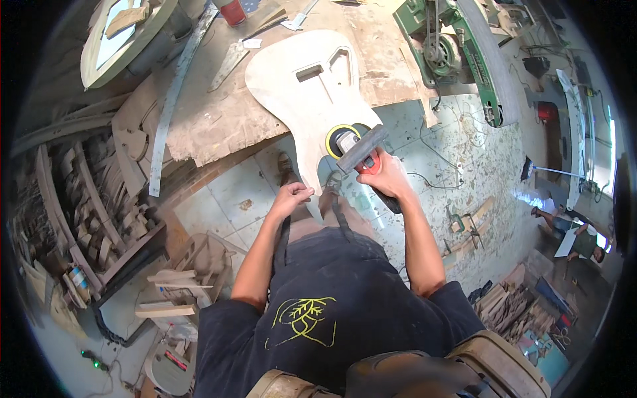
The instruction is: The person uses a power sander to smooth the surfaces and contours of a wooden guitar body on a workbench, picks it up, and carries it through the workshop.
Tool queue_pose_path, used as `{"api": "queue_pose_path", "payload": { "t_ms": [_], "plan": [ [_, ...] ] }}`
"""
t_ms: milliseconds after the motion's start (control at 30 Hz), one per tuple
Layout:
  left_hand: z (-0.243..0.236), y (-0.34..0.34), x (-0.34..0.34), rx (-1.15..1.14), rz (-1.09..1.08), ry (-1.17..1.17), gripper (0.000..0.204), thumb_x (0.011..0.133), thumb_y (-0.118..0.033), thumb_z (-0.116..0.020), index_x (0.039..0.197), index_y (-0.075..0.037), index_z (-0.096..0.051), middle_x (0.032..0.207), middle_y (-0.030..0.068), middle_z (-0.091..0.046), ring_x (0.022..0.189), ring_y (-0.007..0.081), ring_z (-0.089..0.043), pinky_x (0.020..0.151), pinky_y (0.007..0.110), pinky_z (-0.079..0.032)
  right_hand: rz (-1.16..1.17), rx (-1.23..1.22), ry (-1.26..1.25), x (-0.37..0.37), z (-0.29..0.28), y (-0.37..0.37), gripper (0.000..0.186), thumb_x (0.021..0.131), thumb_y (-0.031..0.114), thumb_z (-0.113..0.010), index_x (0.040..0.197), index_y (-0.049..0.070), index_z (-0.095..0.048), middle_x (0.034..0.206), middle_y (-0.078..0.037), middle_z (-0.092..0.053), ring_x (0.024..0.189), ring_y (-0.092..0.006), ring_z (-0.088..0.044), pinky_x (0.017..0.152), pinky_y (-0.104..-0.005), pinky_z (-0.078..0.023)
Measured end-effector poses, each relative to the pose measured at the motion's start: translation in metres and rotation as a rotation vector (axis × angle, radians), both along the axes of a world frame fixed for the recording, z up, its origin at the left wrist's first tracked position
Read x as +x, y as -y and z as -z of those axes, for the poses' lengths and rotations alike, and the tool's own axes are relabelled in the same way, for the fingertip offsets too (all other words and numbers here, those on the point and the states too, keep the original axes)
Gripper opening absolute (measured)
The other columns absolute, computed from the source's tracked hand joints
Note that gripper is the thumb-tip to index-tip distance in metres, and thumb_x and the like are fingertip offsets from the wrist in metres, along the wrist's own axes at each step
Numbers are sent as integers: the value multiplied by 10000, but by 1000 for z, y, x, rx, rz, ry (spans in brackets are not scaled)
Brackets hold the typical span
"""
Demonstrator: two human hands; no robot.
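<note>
A pale wooden electric guitar body (282,69) lies on the workbench, its long horn reaching over the near edge toward me. Two recessed cavities are cut in its upper face. My left hand (292,198) pinches the tip of that horn between thumb and fingers. In my right hand (387,178) is a red and black power sander (370,164) with a yellow-rimmed round pad. A grey bar (362,150) sits across the tool's head. The pad is at the body's near right edge; whether it touches the wood I cannot tell.
The worn workbench (219,126) carries a metal straightedge (174,99), a caliper (300,14) and a red can (232,12). A green belt sander (481,63) stands at the right. Offcuts fill a rack (99,199) on the left. Cords cross the tiled floor. Another person (584,239) is far right.
</note>
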State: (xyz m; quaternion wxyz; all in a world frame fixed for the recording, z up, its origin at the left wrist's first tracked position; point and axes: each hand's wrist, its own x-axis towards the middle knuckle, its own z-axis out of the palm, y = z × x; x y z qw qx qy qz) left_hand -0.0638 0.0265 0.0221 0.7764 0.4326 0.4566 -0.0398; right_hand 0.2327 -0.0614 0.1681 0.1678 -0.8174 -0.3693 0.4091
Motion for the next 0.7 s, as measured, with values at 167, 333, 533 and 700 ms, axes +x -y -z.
{"api": "queue_pose_path", "payload": {
  "t_ms": [167,333,533,700],
  "plan": [
    [0,0,-3,-12,-9,17,382,915,-414,-804,990,-46,-730,925,24,-721,852,121,-675,785,274,-511,-13,-19,-8,3,-4,0,737,627,454,-799,1147,-39,-628,1039,-298,-712,1022,-455,-687,897,-487,-540],
    [-5,-1,0,-22,12,6,320,952,-385,-762,981,-69,-720,942,28,-734,883,143,-707,833,294,-528,16,64,-41,8,8,10,743,618,463,-804,1131,-44,-627,1033,-304,-711,1012,-459,-690,895,-489,-540],
    [-1,-1,-4,-17,18,12,331,956,-399,-759,988,-72,-720,944,35,-738,887,149,-710,829,297,-533,-25,-3,22,10,3,0,733,604,461,-818,1097,-49,-632,1016,-303,-712,996,-464,-693,883,-495,-542],
    [-8,-1,-1,12,23,-4,364,951,-414,-766,1000,-57,-717,966,37,-727,892,147,-702,819,289,-532,-44,-26,25,9,2,7,728,606,450,-819,1109,-43,-636,1020,-299,-713,999,-457,-692,878,-492,-541]
  ]
}}
